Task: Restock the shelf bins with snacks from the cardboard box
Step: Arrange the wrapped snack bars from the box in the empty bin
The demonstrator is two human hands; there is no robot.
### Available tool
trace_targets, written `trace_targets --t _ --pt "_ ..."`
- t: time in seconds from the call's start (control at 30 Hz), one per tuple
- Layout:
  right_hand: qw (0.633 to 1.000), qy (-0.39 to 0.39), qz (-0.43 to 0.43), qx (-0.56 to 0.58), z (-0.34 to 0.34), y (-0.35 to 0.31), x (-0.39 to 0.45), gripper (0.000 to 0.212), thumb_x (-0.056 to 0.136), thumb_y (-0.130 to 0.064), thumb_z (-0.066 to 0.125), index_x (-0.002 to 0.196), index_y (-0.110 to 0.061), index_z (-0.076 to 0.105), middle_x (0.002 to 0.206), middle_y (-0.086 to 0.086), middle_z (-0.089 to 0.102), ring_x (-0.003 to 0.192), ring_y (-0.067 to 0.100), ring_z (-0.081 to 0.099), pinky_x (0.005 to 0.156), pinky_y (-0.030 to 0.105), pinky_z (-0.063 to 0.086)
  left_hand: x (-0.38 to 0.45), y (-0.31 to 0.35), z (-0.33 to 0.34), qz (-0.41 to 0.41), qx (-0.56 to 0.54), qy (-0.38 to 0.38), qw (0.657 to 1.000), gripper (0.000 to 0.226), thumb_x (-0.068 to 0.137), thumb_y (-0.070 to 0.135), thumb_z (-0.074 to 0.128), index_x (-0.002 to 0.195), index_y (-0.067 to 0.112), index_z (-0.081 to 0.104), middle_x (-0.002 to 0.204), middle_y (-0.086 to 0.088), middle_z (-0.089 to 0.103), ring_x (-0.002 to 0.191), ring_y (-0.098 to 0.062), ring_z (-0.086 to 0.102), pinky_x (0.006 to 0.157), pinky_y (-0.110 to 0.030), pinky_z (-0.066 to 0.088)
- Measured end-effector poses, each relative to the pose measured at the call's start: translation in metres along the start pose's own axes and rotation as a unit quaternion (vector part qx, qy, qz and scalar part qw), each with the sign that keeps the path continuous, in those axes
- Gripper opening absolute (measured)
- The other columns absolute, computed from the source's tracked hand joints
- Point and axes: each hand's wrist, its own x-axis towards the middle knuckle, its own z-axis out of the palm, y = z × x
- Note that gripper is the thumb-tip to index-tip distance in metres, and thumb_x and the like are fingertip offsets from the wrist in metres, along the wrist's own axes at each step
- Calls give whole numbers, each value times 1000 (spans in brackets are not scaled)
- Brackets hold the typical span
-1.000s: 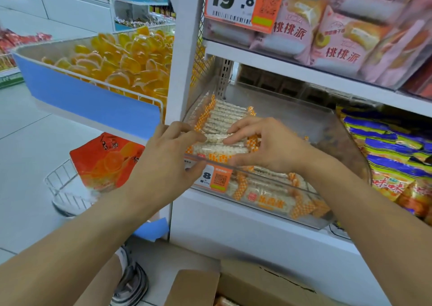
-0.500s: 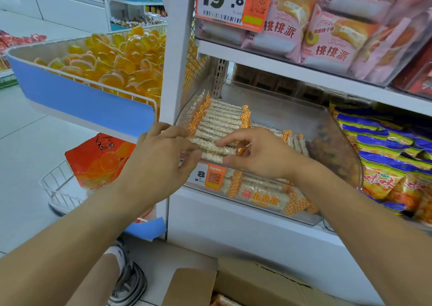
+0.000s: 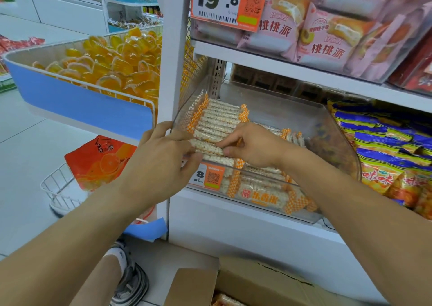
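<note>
**Operator:** At the lower shelf, report the position of the stock.

**Inspector:** Clear shelf bin (image 3: 336,128) sits on the white shelf (image 3: 233,221). Snack packs (image 3: 222,118) with orange checkered ends lie stacked side by side along its left wall; further packs lie at the bin front behind the price label (image 3: 210,177).

**Operator:** Hand status?

**Inspector:** Left hand (image 3: 159,163) curls its fingers round the left end of the front snack pack (image 3: 207,148). Right hand (image 3: 254,146) pinches the same pack near its right end, thumb below, fingers above. The pack lies level at the near end of the stack.

**Operator:** Supply source?

**Inspector:** Cardboard box (image 3: 257,284) stands open on the floor below the shelf, a pack partly visible inside. Blue-and-yellow bags (image 3: 385,156) fill the adjacent bin to the right.
</note>
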Motion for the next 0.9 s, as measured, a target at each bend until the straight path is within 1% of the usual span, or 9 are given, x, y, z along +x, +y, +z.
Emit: trace_targets --t 0.07,0.17,0.3,0.37,0.5,0.6,0.7,0.8,0.9 --pt "1000 -6 -6 -14 -2 -2 -1 27 98 -25 65 123 -21 71 85 -28 49 78 -12 50 67 2 35 -2 0 2 -4 5 -25 1000 64 92 63 24 120 26 66 129 5 65 137 -35 40 110 -55 33" --pt "999 25 -32 -17 -2 1 -11 27 97 -33 65 123 -28 71 95 -23 56 85 -6 54 75 8 40 -7 -1 4 16 26 -61 998 68 91 70 20 143 38 49 149 5 50 145 -37 29 118 -60 23" --pt "997 39 -55 24 0 11 -21 19 86 -39 75 102 -31 79 102 -6 67 91 10 62 86 34 52 -9 -4 2 32 24 -79 996 67 89 72 18 141 43 50 161 6 33 153 -37 11 121 -62 11" --pt "997 42 -52 34 2 12 -18 15 82 -37 81 95 -30 80 100 -5 67 86 13 63 84 38 54 -8 -3 1 27 20 -93 995 70 87 73 17 141 44 50 162 9 31 153 -36 8 122 -61 6" --pt "996 57 -49 39 8 10 -11 12 78 -33 85 87 -30 78 92 -11 64 76 11 62 75 35 55 -3 -1 -1 13 34 -112 993 77 80 77 13 137 44 52 154 13 41 148 -33 20 121 -59 6" --pt "997 65 -41 28 7 11 -14 19 78 -36 85 95 -31 77 92 -19 65 74 3 62 70 26 51 1 2 -7 0 34 -126 991 81 75 80 11 136 46 53 146 20 46 143 -27 25 119 -59 4" --pt "998 64 -26 -7 7 14 -24 34 81 -46 79 112 -31 75 98 -22 64 80 -2 61 76 24 50 1 5 -11 -5 46 -145 988 86 70 80 9 140 46 48 147 22 44 141 -26 26 119 -60 2" --pt "999 39 4 24 9 13 -27 35 85 -47 74 115 -29 75 96 -22 64 88 -3 61 82 22 49 -1 6 -10 -7 54 -164 985 88 69 81 9 144 47 39 150 22 38 142 -26 27 119 -60 3" --pt "998 20 33 46 8 9 -23 34 86 -44 75 115 -26 75 104 -16 67 96 2 63 91 26 51 0 7 -7 -16 51 -171 984 87 68 80 11 143 45 39 151 22 37 140 -25 29 119 -59 5"
